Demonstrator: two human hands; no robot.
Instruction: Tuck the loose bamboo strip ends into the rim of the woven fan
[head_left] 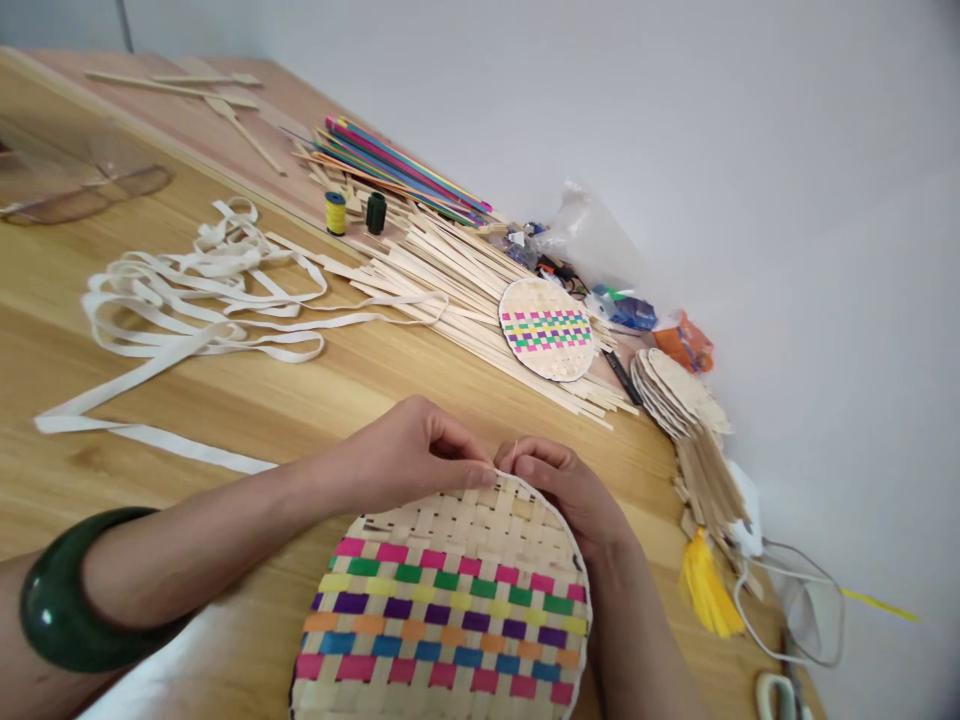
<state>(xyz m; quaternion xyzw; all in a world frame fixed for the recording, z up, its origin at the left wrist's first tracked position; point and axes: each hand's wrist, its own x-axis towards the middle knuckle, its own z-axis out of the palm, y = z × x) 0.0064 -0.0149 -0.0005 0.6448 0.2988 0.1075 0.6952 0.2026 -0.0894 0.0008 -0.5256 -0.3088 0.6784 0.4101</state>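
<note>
A round woven fan panel (450,600), with bands of pink, green, yellow, purple, orange and blue strips, stands tilted in front of me. White binding tape (579,545) runs along its right and top edge. My left hand (427,455) pinches the top rim, thumb on the near face. Just right of it, my right hand (559,485) is closed at the rim, fingertips pressed together. A thin pale strand shows by those fingertips; whether it is thread or a needle I cannot tell. A long white ribbon (187,447) passes behind my left forearm, which wears a dark green bangle.
The ribbon's loose heap (202,290) lies at the left. Behind are pale bamboo strips (450,285), coloured strips (405,170), a yellow thread spool (335,214), a dark green spool (376,213) and a finished round panel (546,330). Stacked fans (679,395), a yellow tassel (709,590) and scissors (776,695) sit right.
</note>
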